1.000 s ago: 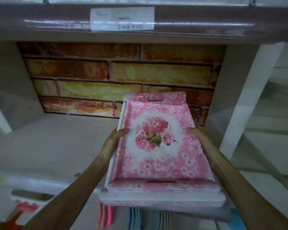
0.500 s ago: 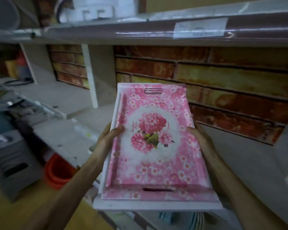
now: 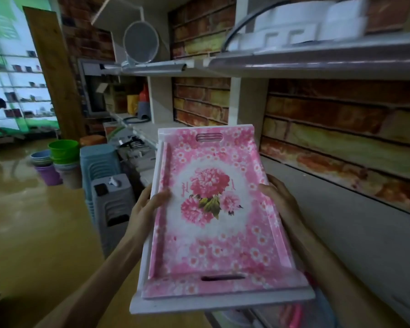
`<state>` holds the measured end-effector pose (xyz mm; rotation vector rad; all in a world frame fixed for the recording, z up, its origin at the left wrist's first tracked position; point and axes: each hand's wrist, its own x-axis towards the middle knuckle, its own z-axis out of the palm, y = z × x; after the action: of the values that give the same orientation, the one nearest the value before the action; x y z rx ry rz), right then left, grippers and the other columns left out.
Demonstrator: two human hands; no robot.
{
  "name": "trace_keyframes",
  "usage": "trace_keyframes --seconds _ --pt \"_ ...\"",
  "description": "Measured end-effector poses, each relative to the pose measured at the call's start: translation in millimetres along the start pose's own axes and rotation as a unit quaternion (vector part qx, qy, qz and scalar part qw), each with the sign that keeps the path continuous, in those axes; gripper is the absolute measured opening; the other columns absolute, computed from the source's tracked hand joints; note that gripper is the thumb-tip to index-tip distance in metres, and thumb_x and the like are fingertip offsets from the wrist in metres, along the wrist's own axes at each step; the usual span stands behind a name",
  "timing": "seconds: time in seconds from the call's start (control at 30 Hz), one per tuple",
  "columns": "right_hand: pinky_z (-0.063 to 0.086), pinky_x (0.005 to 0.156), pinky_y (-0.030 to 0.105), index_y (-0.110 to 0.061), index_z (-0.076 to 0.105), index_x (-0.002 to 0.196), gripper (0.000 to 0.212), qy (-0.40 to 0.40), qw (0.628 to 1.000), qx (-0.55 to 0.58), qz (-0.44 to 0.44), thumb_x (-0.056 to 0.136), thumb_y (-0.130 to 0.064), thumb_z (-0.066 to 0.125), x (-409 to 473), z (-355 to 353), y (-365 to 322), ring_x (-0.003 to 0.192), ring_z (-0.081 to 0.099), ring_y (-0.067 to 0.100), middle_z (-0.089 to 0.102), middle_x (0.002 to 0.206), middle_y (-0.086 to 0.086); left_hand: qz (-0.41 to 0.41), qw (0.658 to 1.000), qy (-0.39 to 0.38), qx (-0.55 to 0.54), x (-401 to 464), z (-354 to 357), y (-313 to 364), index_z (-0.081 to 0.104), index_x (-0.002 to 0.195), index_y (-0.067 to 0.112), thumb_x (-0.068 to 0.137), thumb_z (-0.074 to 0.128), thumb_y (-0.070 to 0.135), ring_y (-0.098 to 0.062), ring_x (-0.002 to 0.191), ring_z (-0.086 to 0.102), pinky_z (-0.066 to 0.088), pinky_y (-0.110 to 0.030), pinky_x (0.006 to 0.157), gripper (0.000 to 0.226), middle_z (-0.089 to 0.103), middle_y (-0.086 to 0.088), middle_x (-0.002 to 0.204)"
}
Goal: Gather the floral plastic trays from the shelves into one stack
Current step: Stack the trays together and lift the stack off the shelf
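A stack of pink floral plastic trays is held in the air in front of me, long side pointing away, clear of the shelf. The top tray shows a pink flower print and slot handles at both ends; white rims of trays beneath show at the left and near edges. My left hand grips the stack's left edge, thumb over the rim. My right hand grips the right edge, fingers hidden under the stack.
A grey shelf board with a brick-pattern back runs along my right, another shelf above it. To the left stand stacked grey plastic stools, coloured buckets and a shiny brown floor.
The stack has come off the shelf and swung left with my view. Both hands keep the same grip. The shop aisle, stools and buckets have come into view.
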<state>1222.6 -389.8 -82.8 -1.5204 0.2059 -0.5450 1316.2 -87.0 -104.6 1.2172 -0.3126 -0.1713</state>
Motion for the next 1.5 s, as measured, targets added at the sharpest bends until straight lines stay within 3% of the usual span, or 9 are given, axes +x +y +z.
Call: trace_keyframes --seconds 0.13,0.27,0.53,0.73,0.87,0.93,1.1,1.3,1.5 --pt "0.059 0.070 0.032 -0.036 0.066 0.119 0.055 -0.033 0.999 0.036 0.008 0.066 -0.045 0.074 24 77 12 0.092 0.074 0.020 0.076 0.106 -0.005 0.015 0.999 0.016 0.034 26 -69 24 0.063 0.125 0.034 0.077 0.074 0.032 -0.036 0.099 0.070 0.058 -0.048 0.081 0.049 0.071 -0.011 0.117" --pt "0.058 0.083 0.043 -0.033 0.067 0.119 0.038 -0.086 0.994 0.062 0.026 0.081 -0.034 0.070 47 142 26 0.098 0.073 0.026 0.075 0.110 0.000 0.030 0.997 0.046 0.049 48 -125 41 0.065 0.123 0.030 0.076 0.075 0.029 -0.030 0.091 0.073 0.059 -0.039 0.073 0.048 0.073 -0.013 0.112" --pt "0.058 0.084 0.044 -0.036 0.064 0.124 0.047 -0.159 0.986 0.045 0.032 0.078 -0.040 0.071 112 242 56 0.102 0.071 0.025 0.073 0.117 -0.001 0.038 0.988 0.143 0.050 92 -207 44 0.063 0.126 0.022 0.069 0.077 0.030 -0.042 0.103 0.066 0.052 -0.056 0.094 0.060 0.069 -0.019 0.116" --pt "0.059 0.064 0.024 -0.042 0.071 0.109 0.028 -0.184 0.981 0.050 0.040 0.083 -0.032 0.069 175 310 73 0.092 0.074 0.016 0.075 0.108 -0.008 0.055 0.976 0.204 0.054 153 -255 48 0.058 0.132 0.014 0.087 0.065 0.011 -0.038 0.103 0.066 0.051 -0.052 0.096 0.046 0.068 -0.022 0.118" --pt "0.058 0.060 0.023 -0.038 0.074 0.105 0.024 -0.191 0.979 0.064 0.041 0.085 -0.025 0.068 232 352 76 0.087 0.075 0.017 0.077 0.103 -0.005 0.079 0.966 0.233 0.076 211 -279 57 0.061 0.130 0.013 0.087 0.064 0.010 -0.020 0.079 0.068 0.059 -0.028 0.071 0.043 0.071 -0.014 0.103" --pt "0.059 0.062 0.026 -0.034 0.073 0.110 0.028 -0.194 0.979 0.063 0.031 0.083 -0.026 0.068 262 371 78 0.090 0.075 0.020 0.076 0.105 -0.002 0.087 0.966 0.230 0.076 240 -288 64 0.061 0.129 0.012 0.087 0.063 0.008 -0.019 0.077 0.069 0.059 -0.026 0.068 0.042 0.072 -0.014 0.101" --pt "0.060 0.066 0.029 -0.035 0.070 0.116 0.047 -0.188 0.980 0.060 0.017 0.069 -0.039 0.074 327 405 86 0.094 0.074 0.022 0.076 0.108 -0.002 0.092 0.970 0.208 0.085 301 -304 75 0.063 0.127 0.019 0.087 0.065 0.014 -0.042 0.102 0.067 0.054 -0.053 0.091 0.040 0.070 -0.021 0.115" --pt "0.060 0.070 0.033 -0.036 0.069 0.116 0.044 -0.157 0.986 0.060 0.017 0.072 -0.042 0.075 386 407 94 0.095 0.074 0.022 0.076 0.107 -0.003 0.075 0.975 0.184 0.095 378 -306 71 0.068 0.120 0.026 0.068 0.076 0.030 -0.027 0.093 0.070 0.058 -0.040 0.084 0.053 0.073 -0.010 0.111" --pt "0.061 0.071 0.036 -0.035 0.071 0.112 0.036 -0.069 0.997 0.044 0.011 0.077 -0.040 0.073 433 376 99 0.090 0.075 0.024 0.077 0.103 -0.001 0.047 0.991 0.100 0.077 473 -287 51 0.073 0.107 0.036 0.078 0.073 0.031 -0.017 0.081 0.075 0.058 -0.024 0.060 0.029 0.077 0.000 0.100"
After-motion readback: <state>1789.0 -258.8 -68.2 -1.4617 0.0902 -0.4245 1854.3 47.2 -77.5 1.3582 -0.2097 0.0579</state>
